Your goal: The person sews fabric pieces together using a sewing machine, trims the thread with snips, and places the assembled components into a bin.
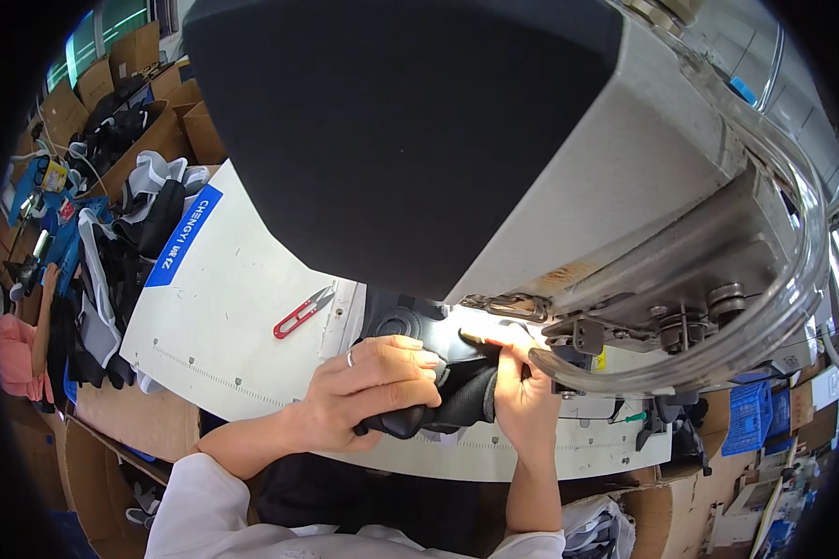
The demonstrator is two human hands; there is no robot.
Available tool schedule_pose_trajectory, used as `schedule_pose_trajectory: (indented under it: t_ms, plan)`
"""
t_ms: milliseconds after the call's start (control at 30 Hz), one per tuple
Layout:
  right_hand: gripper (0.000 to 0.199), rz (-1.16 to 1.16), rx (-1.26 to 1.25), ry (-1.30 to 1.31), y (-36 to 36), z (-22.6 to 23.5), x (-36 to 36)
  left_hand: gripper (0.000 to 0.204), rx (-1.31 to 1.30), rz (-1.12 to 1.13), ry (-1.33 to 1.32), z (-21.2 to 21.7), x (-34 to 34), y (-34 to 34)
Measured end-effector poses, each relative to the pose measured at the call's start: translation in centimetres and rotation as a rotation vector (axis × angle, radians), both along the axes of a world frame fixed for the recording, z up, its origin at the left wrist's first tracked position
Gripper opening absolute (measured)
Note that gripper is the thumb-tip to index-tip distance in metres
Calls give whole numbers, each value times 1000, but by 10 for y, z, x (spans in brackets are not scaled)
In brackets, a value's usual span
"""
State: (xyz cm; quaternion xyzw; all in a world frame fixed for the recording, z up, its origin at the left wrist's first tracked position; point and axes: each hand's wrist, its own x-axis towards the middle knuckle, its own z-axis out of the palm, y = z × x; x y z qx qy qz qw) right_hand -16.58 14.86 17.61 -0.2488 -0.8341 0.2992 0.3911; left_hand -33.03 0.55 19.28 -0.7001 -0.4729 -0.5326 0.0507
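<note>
Under the head of a sewing machine (569, 224), a dark padded fabric piece (466, 396) lies bunched on the white table (224, 317). My left hand (368, 387), with a ring on one finger, is closed over its left side. On its right side my right hand (522, 377) grips the edge, thumb and forefinger reaching toward the lit sewing area. The needle and the stitching spot are hidden behind the machine head. Red-handled thread snips (303, 312) rest on the table, left of the fabric and apart from both hands.
Grey and black fabric pieces (103, 270) pile up beyond the table's left edge. Cardboard boxes (172, 121) stand behind them, and another box (662, 512) is below at right. A clear hose (802, 270) curves round the machine's right side. Another person's arm (47, 317) shows at far left.
</note>
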Motion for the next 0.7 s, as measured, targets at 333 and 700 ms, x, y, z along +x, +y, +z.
schedule_pose_trajectory:
  t_ms: [333, 700]
  plan:
    - [22, -81, -94, -55, 42, -37, 5, 54, -40, 11, -3, 0, -7, 12]
    - [13, -88, 389, -295, 92, -101, 14, 55, -53, 29, 9, -2, -13, 18]
